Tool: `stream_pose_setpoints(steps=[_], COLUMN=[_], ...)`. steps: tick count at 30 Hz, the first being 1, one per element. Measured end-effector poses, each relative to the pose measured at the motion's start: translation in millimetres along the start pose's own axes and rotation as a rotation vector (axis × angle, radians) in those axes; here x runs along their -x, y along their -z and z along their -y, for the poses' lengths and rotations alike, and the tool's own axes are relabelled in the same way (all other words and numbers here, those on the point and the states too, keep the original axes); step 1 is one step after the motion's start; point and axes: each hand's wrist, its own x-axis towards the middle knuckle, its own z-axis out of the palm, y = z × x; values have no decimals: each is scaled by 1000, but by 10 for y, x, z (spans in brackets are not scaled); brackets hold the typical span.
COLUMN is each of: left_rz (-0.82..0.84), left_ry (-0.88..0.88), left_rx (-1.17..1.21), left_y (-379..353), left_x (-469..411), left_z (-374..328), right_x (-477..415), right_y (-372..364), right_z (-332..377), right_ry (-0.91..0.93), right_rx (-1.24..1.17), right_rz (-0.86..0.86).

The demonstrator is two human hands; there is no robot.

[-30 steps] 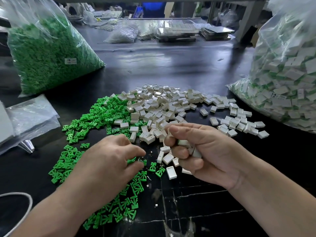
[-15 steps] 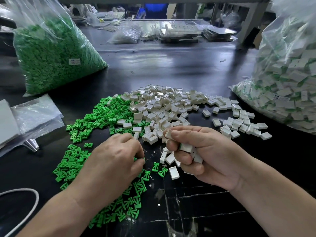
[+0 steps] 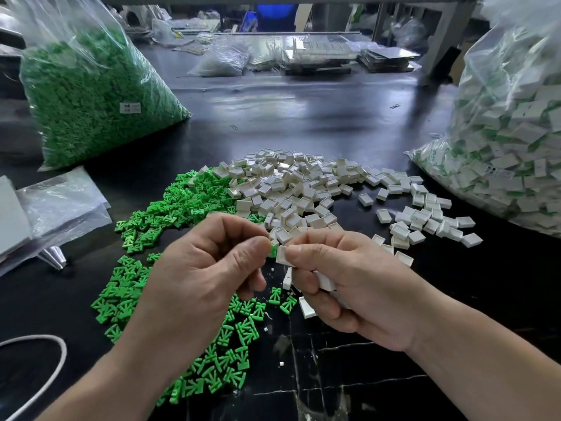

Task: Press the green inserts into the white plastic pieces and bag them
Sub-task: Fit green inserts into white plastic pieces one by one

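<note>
My left hand (image 3: 209, 268) pinches a small green insert (image 3: 273, 250) between thumb and forefinger. It meets a white plastic piece (image 3: 282, 256) pinched by my right hand (image 3: 343, 284), which also cups several more white pieces in its curled fingers. Both hands are raised just above the black table. Loose green inserts (image 3: 170, 214) spread across the table on the left and under my left hand. A heap of white pieces (image 3: 300, 189) lies behind the hands. A clear bag of assembled white-and-green pieces (image 3: 510, 141) stands at the right.
A large clear bag of green inserts (image 3: 91, 95) stands at the back left. Folded clear plastic bags (image 3: 57, 202) lie at the left edge. A white cord (image 3: 57, 354) loops at the lower left. Trays and bags clutter the far bench (image 3: 303, 56).
My left hand rose from the green pile with an insert and moved right. My right hand lifted and turned a white piece toward it, so insert and piece now meet.
</note>
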Motion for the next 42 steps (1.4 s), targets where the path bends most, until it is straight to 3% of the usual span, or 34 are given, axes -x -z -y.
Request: stream_pose_setpoints(steps=[11, 15, 18, 22, 31, 36, 42], left_rz=[-46, 19, 172, 340, 322, 227, 319], left_ry=[-101, 14, 179, 273, 388, 383, 316], left_rx=[-216, 141, 473, 736, 841, 801, 866], left_y=[-35, -18, -46, -75, -95, -176, -155], left_x=[63, 23, 4, 18, 33, 63, 44], left_z=[1, -1, 3, 6, 8, 1, 25], right_x=[5, 24, 40, 62, 62, 80, 88], right_y=[9, 6, -3, -19, -10, -57, -49], right_z=[-25, 2, 8, 23, 36, 46, 53], right_ry=[156, 182, 195, 167, 96, 104, 119], right_rx=[162, 129, 94, 10, 6, 17, -57], right_rz=[3, 19, 51, 88, 140, 136, 154])
